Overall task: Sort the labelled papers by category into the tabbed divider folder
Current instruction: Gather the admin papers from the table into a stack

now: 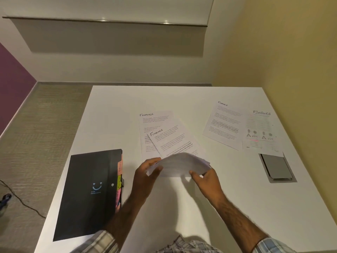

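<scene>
Mid-sort: we held the unsorted stack [179, 164] over the table [113, 114], low in the centre of the frame.
Our left hand [148, 169] and right hand [207, 178] each pinched one end of it. We counted four FINANCE sheets [171, 141] laid out, two overlapping at centre, two at upper right, and one black folder [91, 190] shut at lower left, tabs [119, 179] showing. Next, we judged, came reading the top label and dealing that sheet out.

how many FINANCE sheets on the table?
4: two overlapping mid-table, rear sheet and front sheet; two at right, plain sheet and illustrated sheet; held stack may hide more.
</scene>
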A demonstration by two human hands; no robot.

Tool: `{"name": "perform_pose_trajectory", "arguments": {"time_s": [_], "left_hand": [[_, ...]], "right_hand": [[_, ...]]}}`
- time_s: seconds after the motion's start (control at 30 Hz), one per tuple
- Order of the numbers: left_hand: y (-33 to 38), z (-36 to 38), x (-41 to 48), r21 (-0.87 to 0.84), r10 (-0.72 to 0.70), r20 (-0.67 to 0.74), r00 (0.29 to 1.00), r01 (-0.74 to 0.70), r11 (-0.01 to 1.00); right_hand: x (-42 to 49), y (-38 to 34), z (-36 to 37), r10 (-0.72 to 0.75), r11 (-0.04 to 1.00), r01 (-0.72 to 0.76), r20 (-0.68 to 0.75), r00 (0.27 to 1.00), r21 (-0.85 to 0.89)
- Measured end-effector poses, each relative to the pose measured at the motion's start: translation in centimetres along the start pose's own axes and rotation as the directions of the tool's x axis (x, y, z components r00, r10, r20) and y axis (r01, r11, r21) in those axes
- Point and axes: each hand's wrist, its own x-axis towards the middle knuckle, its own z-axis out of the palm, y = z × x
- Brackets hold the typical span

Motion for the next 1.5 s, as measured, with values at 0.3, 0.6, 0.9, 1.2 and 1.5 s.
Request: {"name": "perform_pose_trajectory", "arguments": {"time_s": [0.3,0.6,0.9,1.2,1.5], "left_hand": [[0.1,1.4,-0.3,-0.059,-0.095,-0.029,0.995,0.093,0.994],[-0.4,1.8,-0.2,-0.168,-0.203,0.019,0.979,0.203,0.965],[-1.1,1.4,-0.7,-0.115,-0.241,0.11,0.964,0.253,0.961],[-2.9,1.2,-2.2,-0.088,-0.264,0.059,0.963,0.268,0.959],[-3.3,1.5,-3.2,-0.054,-0.277,0.066,0.959,0.281,0.958]], "right_hand": [[0.1,0.7,0.4,0.088,0.996,-0.088,-0.076,0.993,0.005],[-0.7,0.8,0.3,0.184,0.978,-0.181,-0.02,0.983,0.107],[-0.5,0.8,0.6,0.275,0.925,-0.274,0.034,0.961,0.262],[-1.4,1.9,0.7,0.26,0.953,-0.258,0.007,0.965,0.158],[-2.5,3.1,0.6,0.251,0.967,-0.251,-0.001,0.968,0.054]]}}
